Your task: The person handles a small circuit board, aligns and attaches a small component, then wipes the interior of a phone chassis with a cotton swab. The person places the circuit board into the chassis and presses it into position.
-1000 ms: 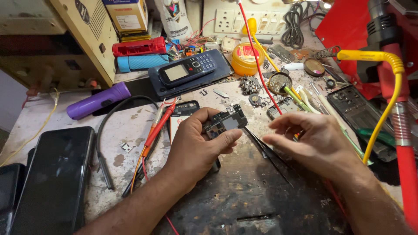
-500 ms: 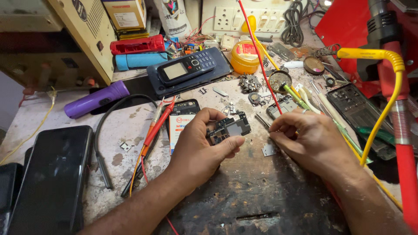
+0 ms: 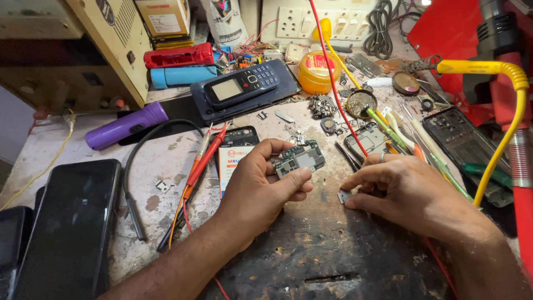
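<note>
While pinched, circuit board (image 3: 300, 159) between left fingers (image 3: 288, 180).

Phone-repair workshop: circuit board (image 3: 298, 159), probes (image 3: 205, 161)

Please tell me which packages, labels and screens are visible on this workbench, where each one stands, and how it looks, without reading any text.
Cardboard box: top left of centre, brown with a white label.
Keypad phone: upper centre, lying on a dark slab, black with a pale unlit screen.
Large phone: lower left, black glass, screen dark.
Printed card: beside the left hand, white with orange and blue.
Round tin: upper centre, yellow-orange.
</note>
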